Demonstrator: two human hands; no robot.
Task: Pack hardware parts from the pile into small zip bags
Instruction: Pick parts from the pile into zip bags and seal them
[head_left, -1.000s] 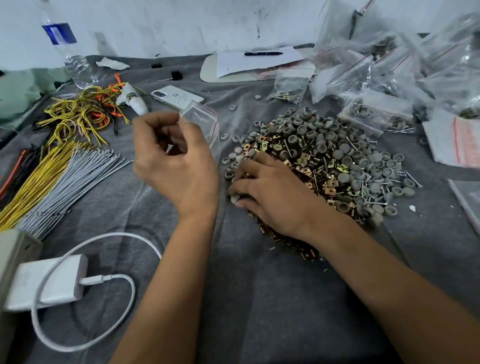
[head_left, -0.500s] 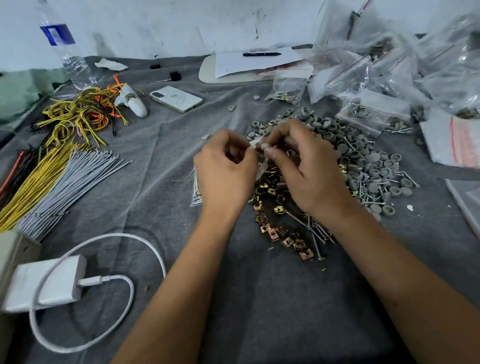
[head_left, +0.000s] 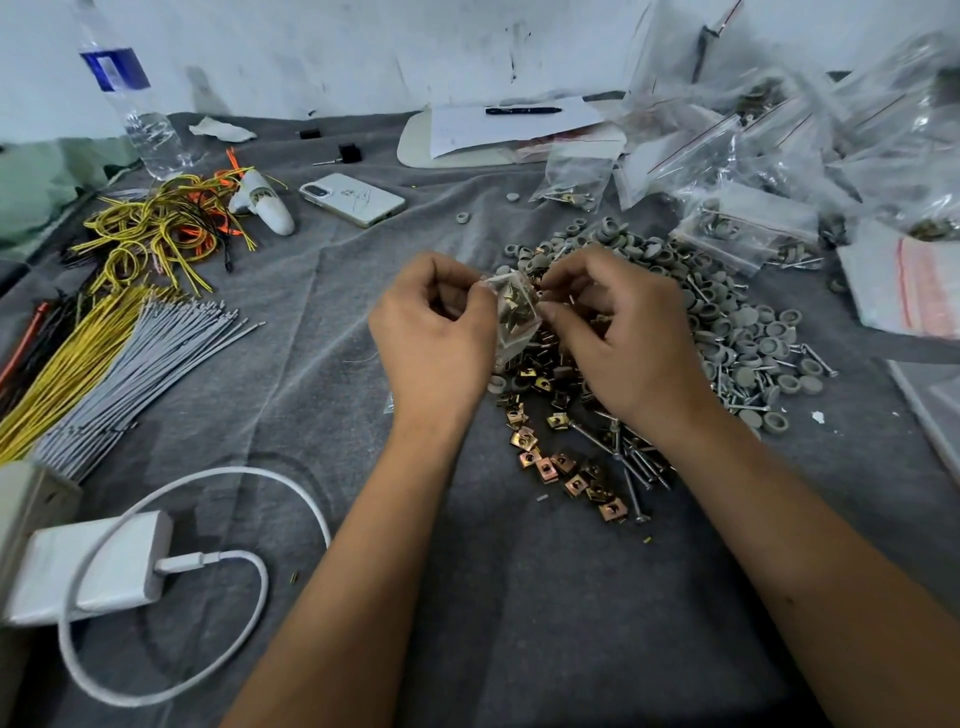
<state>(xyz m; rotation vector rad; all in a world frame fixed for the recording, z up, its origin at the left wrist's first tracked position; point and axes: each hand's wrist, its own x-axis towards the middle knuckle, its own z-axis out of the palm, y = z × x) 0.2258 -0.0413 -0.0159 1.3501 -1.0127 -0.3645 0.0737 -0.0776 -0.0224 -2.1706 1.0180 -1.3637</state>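
So there's a small clear zip bag (head_left: 514, 317) held up over the near-left edge of the parts pile (head_left: 675, 332), and you can see a few brass-coloured clips already sitting inside it. The left hand (head_left: 434, 338) pinches the bag's left side with curled fingers, and the right hand (head_left: 618, 338) pinches the right side near the top, fingers curled in too. Whether the right hand has a part tucked in there as well, can't tell.

The pile itself is a mix: grey round caps toward the back and right, brass clips (head_left: 566, 467) and long screws (head_left: 634, 467) spilling toward the person. All of it is on a grey cloth (head_left: 519, 623).

Further out: a heap of filled bags (head_left: 779, 156) back right, a phone (head_left: 353, 199) back centre-left, yellow and grey wires (head_left: 104, 353) on the left, and a white charger (head_left: 88, 571) with its cable near left. A water bottle (head_left: 135, 104) stands back left.
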